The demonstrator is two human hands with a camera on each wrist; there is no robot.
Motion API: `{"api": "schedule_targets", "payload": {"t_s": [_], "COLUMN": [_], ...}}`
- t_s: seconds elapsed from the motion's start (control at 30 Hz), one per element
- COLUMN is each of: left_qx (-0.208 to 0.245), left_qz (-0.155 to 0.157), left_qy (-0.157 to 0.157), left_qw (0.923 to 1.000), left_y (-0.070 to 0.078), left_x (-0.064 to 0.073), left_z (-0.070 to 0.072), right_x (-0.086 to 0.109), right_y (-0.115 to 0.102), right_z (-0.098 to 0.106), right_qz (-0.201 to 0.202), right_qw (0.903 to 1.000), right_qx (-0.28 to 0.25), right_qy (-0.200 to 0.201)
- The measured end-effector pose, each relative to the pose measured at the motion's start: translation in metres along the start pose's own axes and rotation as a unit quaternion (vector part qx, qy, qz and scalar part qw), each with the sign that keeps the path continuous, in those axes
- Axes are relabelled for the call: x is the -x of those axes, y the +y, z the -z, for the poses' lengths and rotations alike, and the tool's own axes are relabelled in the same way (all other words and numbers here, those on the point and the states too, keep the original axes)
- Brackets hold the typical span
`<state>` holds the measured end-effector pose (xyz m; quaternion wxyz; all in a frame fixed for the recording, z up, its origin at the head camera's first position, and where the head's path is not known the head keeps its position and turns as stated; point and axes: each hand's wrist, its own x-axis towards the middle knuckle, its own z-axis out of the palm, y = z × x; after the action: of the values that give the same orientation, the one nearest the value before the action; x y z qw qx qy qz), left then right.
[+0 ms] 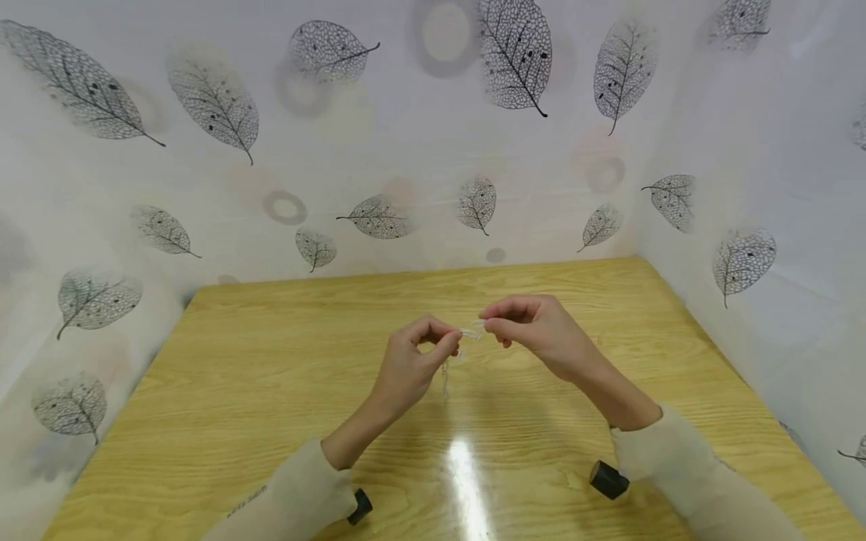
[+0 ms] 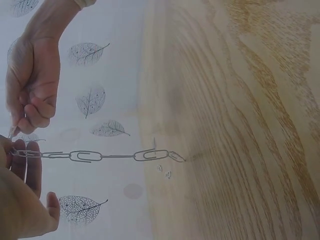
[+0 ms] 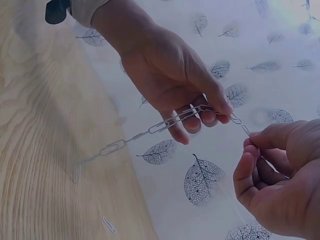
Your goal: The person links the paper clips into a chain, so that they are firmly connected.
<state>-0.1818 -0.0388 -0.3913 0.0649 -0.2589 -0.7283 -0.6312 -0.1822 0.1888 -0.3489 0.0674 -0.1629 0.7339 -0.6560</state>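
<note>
As hands [image 1: 409, 362] [image 1: 541, 330] pinch paperclips [image 3: 246, 130], chain [image 2: 117, 156] dangling; table [image 1: 271, 361] below

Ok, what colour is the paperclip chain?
The paperclip chain looks plain silvery grey, clearest in the left wrist view; the head view shows it paler.

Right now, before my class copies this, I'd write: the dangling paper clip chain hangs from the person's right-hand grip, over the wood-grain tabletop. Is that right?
Not quite: the dangling paper clip chain hangs from the left-hand grip, not the right-hand grip, as the head view shows. It does hang over the wood-grain tabletop.
</note>
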Motion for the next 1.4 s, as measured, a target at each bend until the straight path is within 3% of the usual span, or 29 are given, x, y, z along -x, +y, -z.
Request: {"api": "schedule_targets", "payload": {"t_s": [0.13,0.47,0.93,1.17,1.4], "left_qx": [-0.003,-0.004,-0.018,-0.017,-0.02], "left_qz": [-0.003,-0.01,0.017,0.032,0.029], "left_qy": [-0.004,-0.013,-0.011,-0.001,-0.018], "left_qw": [1.0,0.9999,0.9996,0.9994,0.9992], "left_y": [-0.0006,-0.0015,-0.0005,0.002,0.0039], "left_x": [0.0003,0.001,0.0032,0.0033,0.0022], "left_z": [-0.0006,-0.0023,-0.0019,-0.0006,-0.0005], "right_x": [-0.0002,-0.0004,0.0037,0.0051,0.0059], "right_y": [0.0004,-0.0002,0.0024,0.0045,-0.0015], "right_z": [-0.0021,-0.0074,-0.0039,-0.0008,-0.0048], "right_qz": [-0.008,-0.002,0.014,0.013,0.014], "right_qw": [0.9998,0.9993,0.9969,0.9976,0.9989], "right_qx": [-0.017,0.039,0.077,0.067,0.032], "right_qy": [-0.001,-0.001,-0.015,0.009,0.032]}}
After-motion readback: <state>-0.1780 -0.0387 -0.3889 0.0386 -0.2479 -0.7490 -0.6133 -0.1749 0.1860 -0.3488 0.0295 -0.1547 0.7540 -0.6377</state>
